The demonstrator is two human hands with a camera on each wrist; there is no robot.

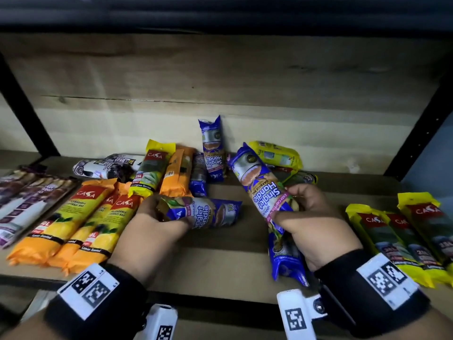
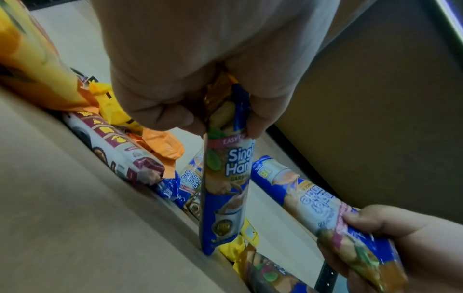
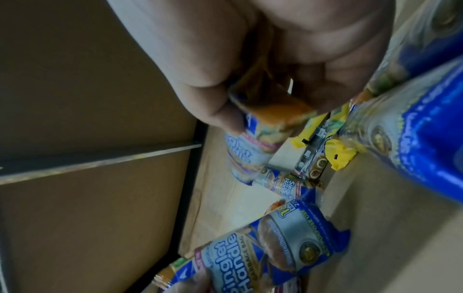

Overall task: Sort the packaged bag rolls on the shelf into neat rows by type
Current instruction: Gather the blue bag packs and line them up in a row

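Blue "Singlet Handle" garbage bag rolls are in both hands over the wooden shelf (image 1: 220,261). My left hand (image 1: 169,209) grips the end of one blue roll (image 1: 210,213) that lies sideways; in the left wrist view this roll (image 2: 225,178) hangs from my fingers (image 2: 258,123). My right hand (image 1: 291,207) pinches the lower part of a second blue roll (image 1: 257,182), tilted up to the left, and the right wrist view shows its end (image 3: 250,142) in my grip. A third blue roll (image 1: 286,258) lies on the shelf under my right wrist.
Orange Casa rolls (image 1: 61,224) lie in a row at the left, beside purple-white packs (image 1: 24,200). Yellow Casa rolls (image 1: 404,231) form a row at the right. A mixed pile sits behind: yellow roll (image 1: 152,170), orange roll (image 1: 177,173), upright blue roll (image 1: 212,148), yellow pack (image 1: 277,153).
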